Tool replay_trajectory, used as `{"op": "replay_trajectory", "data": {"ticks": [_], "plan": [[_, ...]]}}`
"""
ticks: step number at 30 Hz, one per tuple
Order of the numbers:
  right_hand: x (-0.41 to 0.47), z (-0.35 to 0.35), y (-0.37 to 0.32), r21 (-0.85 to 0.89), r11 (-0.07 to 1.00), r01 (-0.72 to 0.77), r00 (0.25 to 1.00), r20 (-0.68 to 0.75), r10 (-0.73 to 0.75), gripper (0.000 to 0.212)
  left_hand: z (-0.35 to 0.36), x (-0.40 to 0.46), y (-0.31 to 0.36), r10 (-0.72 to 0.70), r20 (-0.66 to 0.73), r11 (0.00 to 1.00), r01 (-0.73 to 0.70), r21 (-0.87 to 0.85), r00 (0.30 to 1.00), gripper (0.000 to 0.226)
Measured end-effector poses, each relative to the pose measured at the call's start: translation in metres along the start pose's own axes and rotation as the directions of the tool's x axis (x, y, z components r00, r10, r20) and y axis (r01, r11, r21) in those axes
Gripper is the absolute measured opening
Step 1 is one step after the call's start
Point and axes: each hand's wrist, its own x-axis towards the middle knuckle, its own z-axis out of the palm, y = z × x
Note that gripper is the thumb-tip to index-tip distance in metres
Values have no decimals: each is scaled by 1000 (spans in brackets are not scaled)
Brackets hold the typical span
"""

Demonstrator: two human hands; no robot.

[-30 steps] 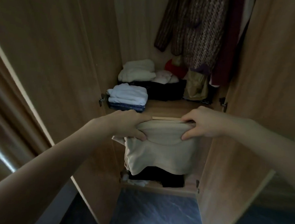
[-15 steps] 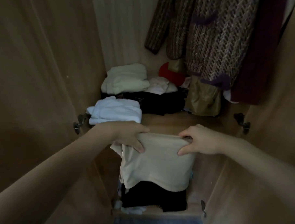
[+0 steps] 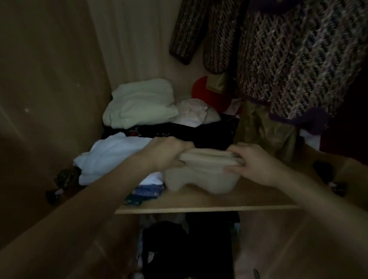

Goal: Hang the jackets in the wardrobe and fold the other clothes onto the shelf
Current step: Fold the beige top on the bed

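A folded beige garment (image 3: 200,178) is held over the wooden shelf (image 3: 207,205), its lower part touching or just above the board. My left hand (image 3: 167,153) grips its left end and my right hand (image 3: 253,161) grips its right end, both closed on the fabric. Left of it lies a white folded stack (image 3: 112,155) on blue denim (image 3: 145,193). A knitted patterned jacket (image 3: 298,60) hangs above at the right, with its sleeves (image 3: 202,28) dangling toward the shelf.
At the back of the shelf lie a pale green folded pile (image 3: 140,103), a pinkish garment (image 3: 190,112), dark clothes (image 3: 200,133), a red item (image 3: 210,94) and a golden cloth (image 3: 263,126). Black clothes (image 3: 186,251) fill the lower compartment. Wardrobe walls close in on both sides.
Both hands moved forward and up with the beige garment, bringing it from in front of the shelf edge onto the shelf. The view moved closer into the wardrobe.
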Motion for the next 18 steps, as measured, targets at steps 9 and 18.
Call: {"op": "replay_trajectory", "data": {"ticks": [9, 18], "plan": [[10, 114, 75, -405, 910, -88, 996, -59, 70, 64, 146, 14, 5, -104, -8, 956, 102, 277, 995, 43], [-9, 130, 74, -108, 991, -77, 997, 12, 79, 54, 141, 7, 28, -239, -61, 971, 240, 2, 969, 45]]}}
